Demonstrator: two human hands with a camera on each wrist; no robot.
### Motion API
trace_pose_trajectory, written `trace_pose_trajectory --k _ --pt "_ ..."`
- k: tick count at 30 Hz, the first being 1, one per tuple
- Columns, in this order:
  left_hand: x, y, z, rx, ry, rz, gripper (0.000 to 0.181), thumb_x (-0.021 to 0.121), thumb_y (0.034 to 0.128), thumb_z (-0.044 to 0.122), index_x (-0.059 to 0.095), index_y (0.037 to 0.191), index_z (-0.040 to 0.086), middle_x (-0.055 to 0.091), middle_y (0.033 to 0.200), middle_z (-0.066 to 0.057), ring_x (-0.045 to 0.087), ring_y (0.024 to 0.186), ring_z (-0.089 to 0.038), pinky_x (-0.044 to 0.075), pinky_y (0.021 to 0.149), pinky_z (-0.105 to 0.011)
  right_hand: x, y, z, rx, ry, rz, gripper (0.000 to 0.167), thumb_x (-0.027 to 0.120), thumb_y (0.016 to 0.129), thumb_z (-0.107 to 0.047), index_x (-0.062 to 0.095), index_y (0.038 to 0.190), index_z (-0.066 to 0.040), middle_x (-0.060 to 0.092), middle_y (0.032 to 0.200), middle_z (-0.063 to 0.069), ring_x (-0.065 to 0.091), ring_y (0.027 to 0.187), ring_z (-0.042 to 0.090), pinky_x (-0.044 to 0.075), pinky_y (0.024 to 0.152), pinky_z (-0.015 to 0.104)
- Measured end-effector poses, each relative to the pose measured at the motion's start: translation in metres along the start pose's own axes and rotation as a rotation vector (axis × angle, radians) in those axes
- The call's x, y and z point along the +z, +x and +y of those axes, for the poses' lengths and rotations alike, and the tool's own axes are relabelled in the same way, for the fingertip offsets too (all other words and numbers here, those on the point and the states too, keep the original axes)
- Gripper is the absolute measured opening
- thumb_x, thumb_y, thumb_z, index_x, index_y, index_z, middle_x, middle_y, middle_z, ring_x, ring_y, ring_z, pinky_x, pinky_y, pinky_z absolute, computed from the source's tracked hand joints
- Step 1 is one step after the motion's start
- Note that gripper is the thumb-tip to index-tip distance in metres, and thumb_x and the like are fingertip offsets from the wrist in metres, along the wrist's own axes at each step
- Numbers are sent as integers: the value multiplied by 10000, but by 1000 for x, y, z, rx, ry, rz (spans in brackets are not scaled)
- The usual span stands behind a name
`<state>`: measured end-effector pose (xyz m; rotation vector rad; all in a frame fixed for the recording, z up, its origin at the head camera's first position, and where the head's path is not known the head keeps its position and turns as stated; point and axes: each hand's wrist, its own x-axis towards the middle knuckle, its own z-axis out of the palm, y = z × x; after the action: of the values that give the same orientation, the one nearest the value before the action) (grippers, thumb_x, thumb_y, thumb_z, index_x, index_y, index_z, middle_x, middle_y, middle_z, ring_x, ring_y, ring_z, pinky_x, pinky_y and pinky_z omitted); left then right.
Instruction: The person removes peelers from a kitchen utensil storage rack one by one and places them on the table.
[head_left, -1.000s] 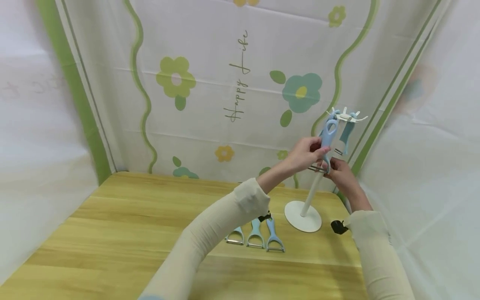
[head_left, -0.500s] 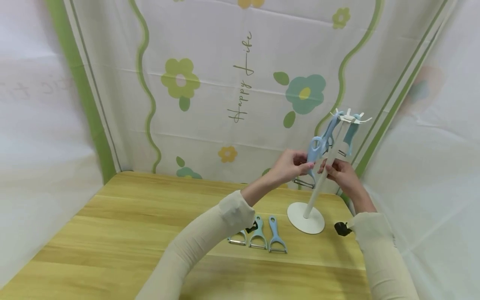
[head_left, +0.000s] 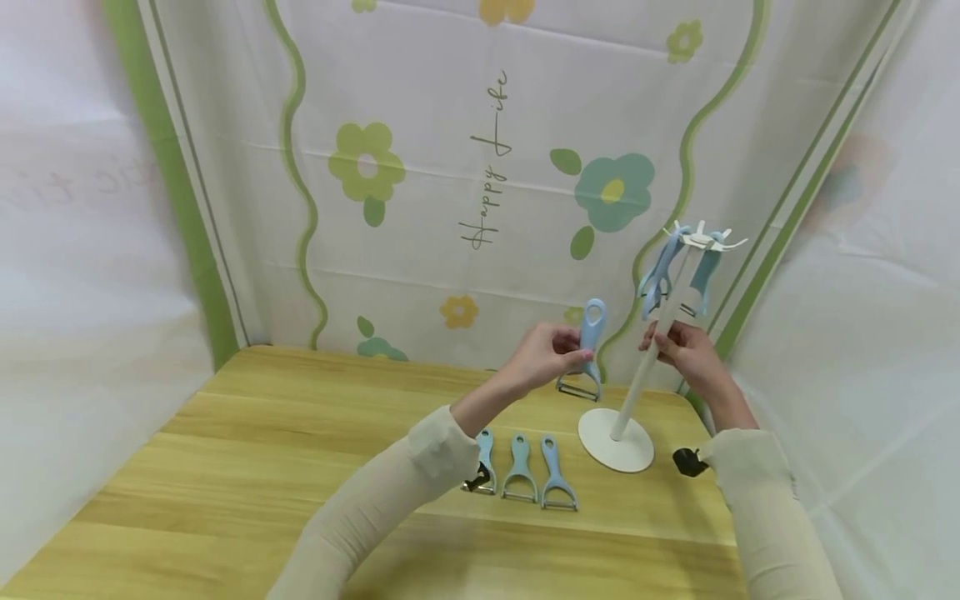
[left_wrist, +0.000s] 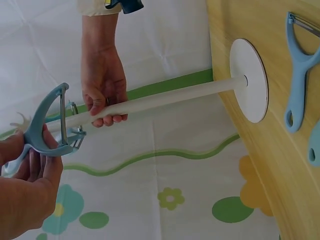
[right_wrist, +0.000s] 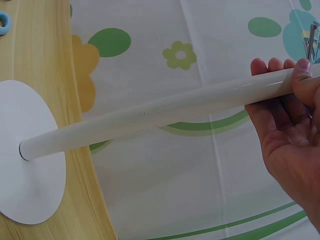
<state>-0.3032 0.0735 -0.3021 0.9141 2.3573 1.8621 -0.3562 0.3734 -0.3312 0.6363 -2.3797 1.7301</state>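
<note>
My left hand (head_left: 542, 358) pinches a blue Y-shaped peeler (head_left: 591, 327) by its handle, loop end up and blade down, left of the white stand (head_left: 637, 387) and apart from it. In the left wrist view the held peeler (left_wrist: 40, 125) shows its blue fork and metal blade. My right hand (head_left: 692, 354) grips the upper part of the stand's pole; in the right wrist view its thumb and fingers wrap the pole (right_wrist: 165, 112). From the hooked top (head_left: 701, 240) hang a blue peeler (head_left: 660, 267) and a teal one (head_left: 707, 271); how many hang there is partly hidden.
Three peelers lie in a row on the wooden table (head_left: 285, 433): a blue one (head_left: 552, 467), a green one (head_left: 520, 458) and a light blue one (head_left: 486, 450), partly behind the left wrist's black camera. The round white base (head_left: 600, 442) stands right of them. A patterned curtain (head_left: 420, 108) closes the back.
My left hand has moved left and down, carrying the blue peeler away from the stand's hooks. My right hand stays on the pole.
</note>
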Motion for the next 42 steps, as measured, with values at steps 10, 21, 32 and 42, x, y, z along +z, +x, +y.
trace_pose_trajectory --k 10,21,32,42 --pt "-8 -13 -15 -44 28 22 175 724 910 92 725 1039 -27 736 948 -168 616 752 -66 513 692 -172 0 0 0 -16 35 -12 317 517 1036 -177 528 1135 123 686 950 -50 675 926 46 564 822 162" --pt "-15 -26 -34 -71 33 35 161 731 900 83 727 1011 -34 732 915 -174 618 720 -60 525 689 -184 -1 1 4 -24 56 -18 300 525 1031 -158 532 1128 125 694 943 -43 682 926 49 567 817 164" --pt "-27 -41 -53 -114 32 50 175 728 900 77 713 1025 -44 731 936 -180 648 753 -87 573 734 -242 -3 2 3 -30 -22 -9 326 519 1035 -182 527 1147 124 687 951 -56 672 929 40 560 811 148" --pt "-38 -55 -68 -137 47 66 174 724 895 56 703 1012 -70 729 912 -191 653 737 -100 573 711 -247 -2 1 3 -18 -15 -2 276 522 1034 -182 563 1132 73 686 954 -58 674 930 37 561 813 149"
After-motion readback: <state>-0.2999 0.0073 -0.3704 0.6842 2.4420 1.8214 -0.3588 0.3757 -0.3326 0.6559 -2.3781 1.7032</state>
